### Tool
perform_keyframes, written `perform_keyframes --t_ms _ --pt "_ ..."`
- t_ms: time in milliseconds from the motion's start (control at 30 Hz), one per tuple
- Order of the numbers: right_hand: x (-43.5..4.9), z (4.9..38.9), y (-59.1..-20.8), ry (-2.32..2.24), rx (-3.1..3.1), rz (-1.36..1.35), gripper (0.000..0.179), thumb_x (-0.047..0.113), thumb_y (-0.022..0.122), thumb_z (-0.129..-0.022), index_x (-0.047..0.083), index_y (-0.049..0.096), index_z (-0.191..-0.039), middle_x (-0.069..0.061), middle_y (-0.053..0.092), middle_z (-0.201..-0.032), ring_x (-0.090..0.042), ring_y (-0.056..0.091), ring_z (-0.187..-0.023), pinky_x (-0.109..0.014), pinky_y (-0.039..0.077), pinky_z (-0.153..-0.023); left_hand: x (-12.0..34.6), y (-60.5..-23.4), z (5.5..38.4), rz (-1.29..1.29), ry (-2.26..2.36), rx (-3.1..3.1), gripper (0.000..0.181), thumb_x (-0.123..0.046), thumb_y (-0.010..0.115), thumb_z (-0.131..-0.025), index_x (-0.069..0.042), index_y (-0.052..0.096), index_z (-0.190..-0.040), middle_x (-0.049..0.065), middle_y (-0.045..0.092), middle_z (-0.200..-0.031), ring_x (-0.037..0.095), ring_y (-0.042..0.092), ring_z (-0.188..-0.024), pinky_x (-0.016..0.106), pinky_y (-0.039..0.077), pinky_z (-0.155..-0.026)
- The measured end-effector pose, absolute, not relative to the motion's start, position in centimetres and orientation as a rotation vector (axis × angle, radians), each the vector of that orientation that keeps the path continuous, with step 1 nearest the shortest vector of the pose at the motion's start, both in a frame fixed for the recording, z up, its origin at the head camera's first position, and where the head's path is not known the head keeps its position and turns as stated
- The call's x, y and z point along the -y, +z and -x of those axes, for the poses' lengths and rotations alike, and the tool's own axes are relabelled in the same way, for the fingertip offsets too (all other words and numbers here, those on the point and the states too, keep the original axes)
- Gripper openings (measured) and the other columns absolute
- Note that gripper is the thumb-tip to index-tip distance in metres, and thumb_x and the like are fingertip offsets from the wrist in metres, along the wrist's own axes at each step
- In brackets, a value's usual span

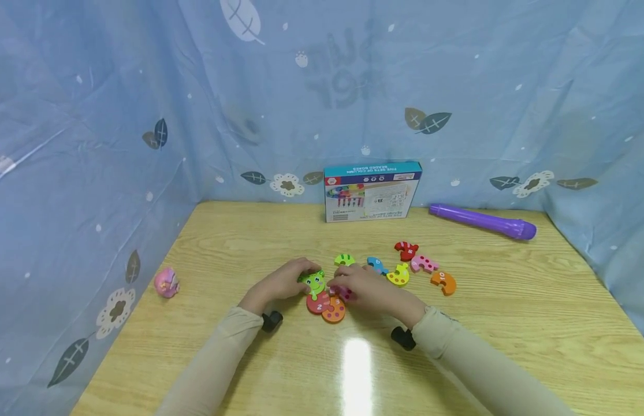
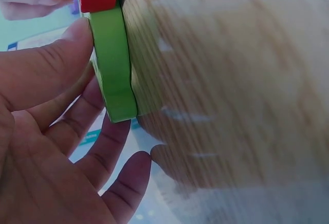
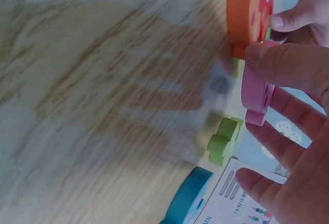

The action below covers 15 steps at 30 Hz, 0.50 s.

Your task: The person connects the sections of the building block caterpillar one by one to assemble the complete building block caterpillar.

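My left hand [image 1: 286, 281] holds the green caterpillar-head puzzle piece [image 1: 315, 281], thumb on one side and fingertips at its far edge [image 2: 114, 64]. Joined to the head is the red piece marked 2 [image 1: 317, 303], and beside that the orange piece marked 3 [image 1: 334, 312]. My right hand [image 1: 371, 289] pinches a pink puzzle piece [image 3: 254, 88] between thumb and fingers, slightly off the table and close to the orange piece [image 3: 244, 13]. In the head view that hand partly hides the pink piece. Just beyond it lies a green striped piece [image 1: 345, 259].
More pieces lie to the right: blue [image 1: 376, 265], yellow [image 1: 398, 275], red [image 1: 406, 251], pink [image 1: 424, 264] and orange [image 1: 444, 283]. Behind them stands a box [image 1: 372, 193] against the blue curtain. A purple toy microphone [image 1: 483, 221] lies back right; a pink toy [image 1: 167, 282] sits far left.
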State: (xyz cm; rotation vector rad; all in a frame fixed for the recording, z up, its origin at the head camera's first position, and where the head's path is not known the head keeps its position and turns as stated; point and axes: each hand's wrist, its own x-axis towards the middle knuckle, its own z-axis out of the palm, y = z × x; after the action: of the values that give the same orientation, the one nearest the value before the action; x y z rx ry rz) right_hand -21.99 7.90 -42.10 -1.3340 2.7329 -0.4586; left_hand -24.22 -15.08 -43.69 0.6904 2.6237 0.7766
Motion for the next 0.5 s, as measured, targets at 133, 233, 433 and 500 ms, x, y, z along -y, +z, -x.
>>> perform_keyframes --t_ms 133,233,433,500 --pt "-8.0 22.0 -42.4 -0.448 -2.713 1.337 0.033 0.012 0.067 -0.083 0.018 0.064 -0.115 0.003 0.056 -0.11 -0.018 0.051 -0.104 -0.04 0.041 -0.082 15.0 -43.7 24.1 -0.72 0.792 -2.618 0.048 -0.005 0.068 -0.081 -0.007 0.054 -0.126 0.007 0.055 -0.122 0.023 0.05 -0.115 0.037 0.04 -0.099" --pt "-8.0 22.0 -42.5 -0.448 -2.709 1.339 0.032 0.012 0.066 -0.084 0.019 0.064 -0.116 0.004 0.056 -0.111 -0.018 0.051 -0.103 -0.04 0.041 -0.082 14.9 -43.7 24.2 -0.724 0.794 -2.622 0.048 -0.005 0.068 -0.081 -0.007 0.054 -0.126 0.007 0.055 -0.122 0.022 0.05 -0.114 0.037 0.04 -0.099" --pt "-7.8 22.1 -43.0 -0.373 -2.713 1.34 0.033 0.014 0.064 -0.086 0.02 0.063 -0.118 0.005 0.055 -0.109 -0.015 0.05 -0.097 -0.032 0.041 -0.076 14.9 -43.8 24.3 -0.725 0.78 -2.633 0.048 -0.006 0.069 -0.081 -0.009 0.055 -0.126 0.005 0.055 -0.121 0.02 0.05 -0.113 0.035 0.041 -0.098" --pt "-7.8 22.1 -43.2 -0.355 -2.713 1.33 0.034 0.014 0.064 -0.086 0.021 0.063 -0.119 0.005 0.055 -0.109 -0.014 0.05 -0.096 -0.03 0.04 -0.074 15.0 -43.9 24.3 -0.725 0.784 -2.63 0.048 -0.006 0.068 -0.081 -0.009 0.054 -0.126 0.006 0.055 -0.122 0.02 0.05 -0.114 0.035 0.04 -0.098"
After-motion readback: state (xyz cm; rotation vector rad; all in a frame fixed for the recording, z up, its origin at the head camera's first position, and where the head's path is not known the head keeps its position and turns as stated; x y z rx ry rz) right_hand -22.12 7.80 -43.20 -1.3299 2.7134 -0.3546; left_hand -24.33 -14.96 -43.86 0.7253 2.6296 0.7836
